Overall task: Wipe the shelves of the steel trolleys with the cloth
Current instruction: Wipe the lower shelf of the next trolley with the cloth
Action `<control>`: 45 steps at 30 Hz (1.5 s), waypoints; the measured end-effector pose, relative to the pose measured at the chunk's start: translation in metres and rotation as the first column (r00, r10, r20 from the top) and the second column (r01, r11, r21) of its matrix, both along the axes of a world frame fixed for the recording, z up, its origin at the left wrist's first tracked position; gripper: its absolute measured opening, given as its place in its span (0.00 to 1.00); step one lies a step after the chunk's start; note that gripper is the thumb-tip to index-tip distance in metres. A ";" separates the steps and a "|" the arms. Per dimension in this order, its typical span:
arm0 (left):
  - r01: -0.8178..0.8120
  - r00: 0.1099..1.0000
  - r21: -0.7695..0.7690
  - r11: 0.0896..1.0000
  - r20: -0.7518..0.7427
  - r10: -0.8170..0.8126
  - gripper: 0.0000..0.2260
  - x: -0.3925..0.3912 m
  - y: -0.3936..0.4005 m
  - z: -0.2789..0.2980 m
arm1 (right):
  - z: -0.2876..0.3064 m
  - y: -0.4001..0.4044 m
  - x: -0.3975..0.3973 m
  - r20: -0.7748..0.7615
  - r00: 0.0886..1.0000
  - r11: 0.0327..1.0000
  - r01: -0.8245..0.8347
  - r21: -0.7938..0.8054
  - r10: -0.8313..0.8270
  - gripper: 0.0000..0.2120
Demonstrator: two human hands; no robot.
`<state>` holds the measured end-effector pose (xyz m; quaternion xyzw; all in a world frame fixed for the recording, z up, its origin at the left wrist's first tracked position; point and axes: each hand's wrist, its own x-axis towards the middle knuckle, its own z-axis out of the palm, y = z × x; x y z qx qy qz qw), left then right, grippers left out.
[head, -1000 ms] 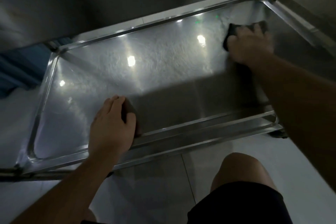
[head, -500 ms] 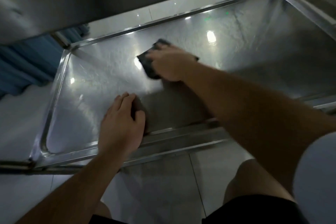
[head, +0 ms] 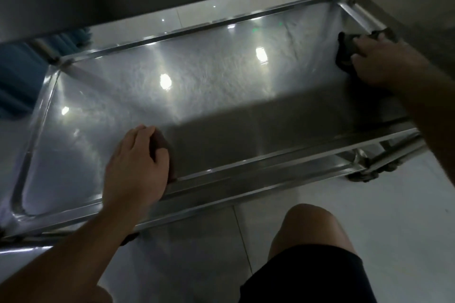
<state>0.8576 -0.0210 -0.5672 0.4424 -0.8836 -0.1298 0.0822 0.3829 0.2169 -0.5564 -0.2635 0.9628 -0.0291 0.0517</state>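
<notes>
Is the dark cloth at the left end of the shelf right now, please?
No, the right hand presses the cloth against the right end of the shelf.

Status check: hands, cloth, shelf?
Right hand presses cloth at shelf's far right corner. Left hand rests flat near front rim. Nothing in the way.

Pale floor tiles (head: 384, 204) run under and beyond the near edge. A blue ribbed thing (head: 17, 76) stands past the far left corner. Black shorts (head: 307, 275) cover a bent knee.
</notes>
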 end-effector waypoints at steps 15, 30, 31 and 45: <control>-0.024 0.999 0.008 1.000 0.038 0.024 0.20 -0.002 0.001 0.006 | 0.005 -0.017 0.127 -0.005 0.879 0.867 -0.470 -0.165 0.476 0.23; -0.006 0.999 0.008 1.000 0.046 0.006 0.19 -0.004 0.002 0.008 | -0.002 -0.039 0.276 -0.012 0.975 0.956 -0.221 -0.192 0.222 0.30; -0.007 0.999 0.008 1.000 0.043 0.006 0.20 -0.004 0.002 0.008 | -0.004 -0.052 0.299 0.005 0.950 0.930 -0.303 -0.208 0.311 0.31; 0.104 0.995 0.034 0.994 0.001 -0.104 0.28 0.003 0.001 0.007 | -0.009 -0.074 0.338 -0.106 0.945 0.899 -0.327 -0.290 0.310 0.26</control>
